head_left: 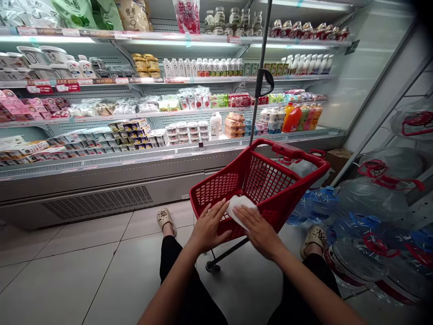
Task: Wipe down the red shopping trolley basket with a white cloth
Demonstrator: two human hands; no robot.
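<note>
We are crouched on the tiled floor (84, 266) in front of a red shopping basket (267, 180) on wheels, both hands on its near wall. Our right hand (259, 230) lies flat over a white cloth (238, 208), fingers spread and pressing it against the red mesh just below the near rim — an open-palm press rather than a pinch. Our left hand (209, 225) rests beside it, touching the cloth's left edge and the mesh, fingers loosely spread, holding nothing closed.

The cloth sits at the near rim of the basket, between the two hands. The basket stands on a wheeled frame with its tall handle pole (259, 76) rising at the far side. Behind it runs the chilled shelving (169, 113) of dairy and drinks; to the right, large water bottles (368, 212) lie stacked close to the basket's right corner.

What could go wrong, as we judge it: the basket rolls (the frame is on wheels), so a firm push on the near wall may send it away from us or into the bottles. The cloth, held only by flat pressure, may slip off the rim onto the floor.
</note>
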